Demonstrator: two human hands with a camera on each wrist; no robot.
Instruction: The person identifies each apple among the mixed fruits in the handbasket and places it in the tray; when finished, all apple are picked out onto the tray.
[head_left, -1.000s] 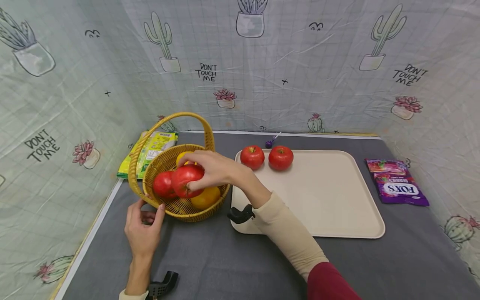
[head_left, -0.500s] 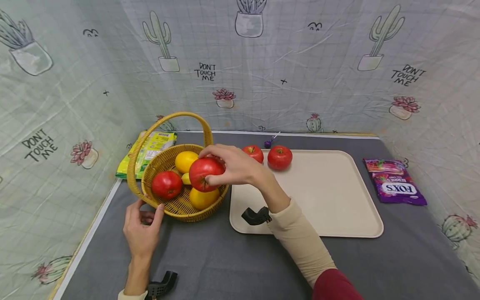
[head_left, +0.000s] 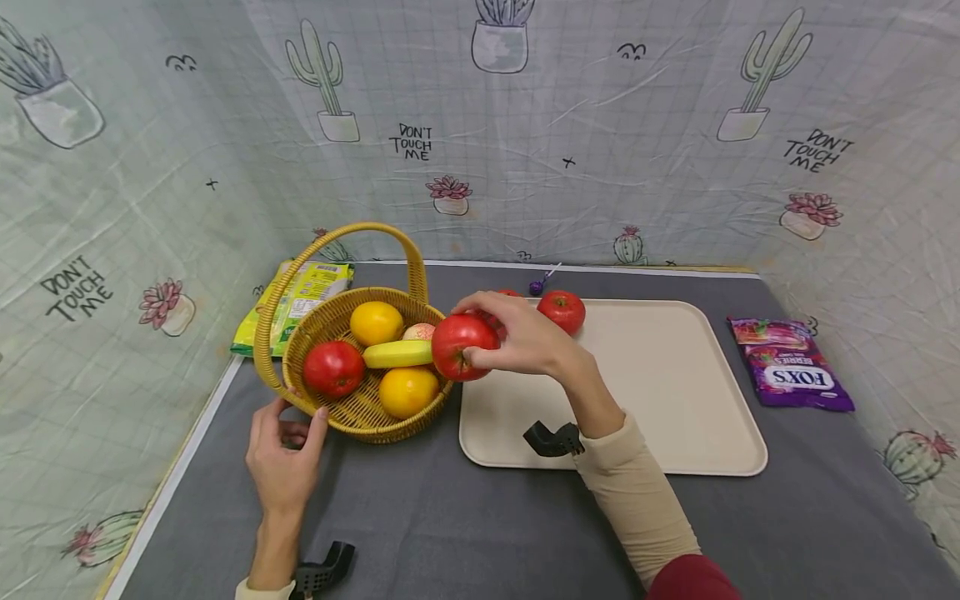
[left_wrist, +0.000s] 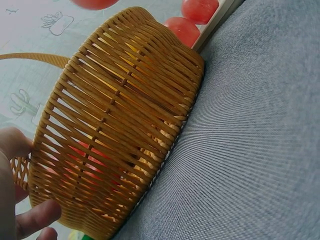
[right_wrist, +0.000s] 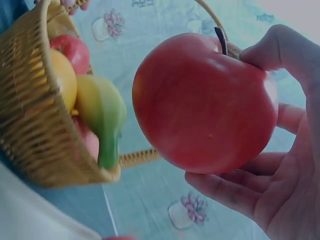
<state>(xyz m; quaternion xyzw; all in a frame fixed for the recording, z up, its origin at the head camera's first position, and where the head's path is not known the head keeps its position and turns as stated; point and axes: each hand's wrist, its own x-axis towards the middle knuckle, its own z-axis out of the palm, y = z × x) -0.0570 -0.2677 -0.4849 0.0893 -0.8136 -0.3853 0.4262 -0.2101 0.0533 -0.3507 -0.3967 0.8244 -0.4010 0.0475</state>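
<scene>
A red apple (head_left: 463, 347) is in my right hand (head_left: 525, 337), thumb on the near side and fingers round the far side. It is held above the right rim of a yellow woven basket (head_left: 375, 431), and its dark stem shows in the right wrist view. Inside the basket lie another red apple (head_left: 333, 369), two orange-yellow round fruits, a banana (head_left: 397, 354) and a pinkish fruit (head_left: 420, 332), partly covered. At the basket's near left rim, my left hand (head_left: 285, 458) grips the edge between thumb and fingers; the left wrist view shows the basket wall (left_wrist: 115, 115) close up.
A beige tray (head_left: 645, 392) lies right of the basket, with a red apple (head_left: 561, 312) on its far edge and one mostly hidden behind my right hand. Behind it is a purple lollipop (head_left: 537, 287). A purple candy bag (head_left: 795, 367) lies right, a yellow-green packet (head_left: 307, 296) behind the basket.
My right hand has lifted the apple up from among the basket's fruit and carried it right, toward the tray, uncovering the banana and the pinkish fruit. My left hand stays at the rim.
</scene>
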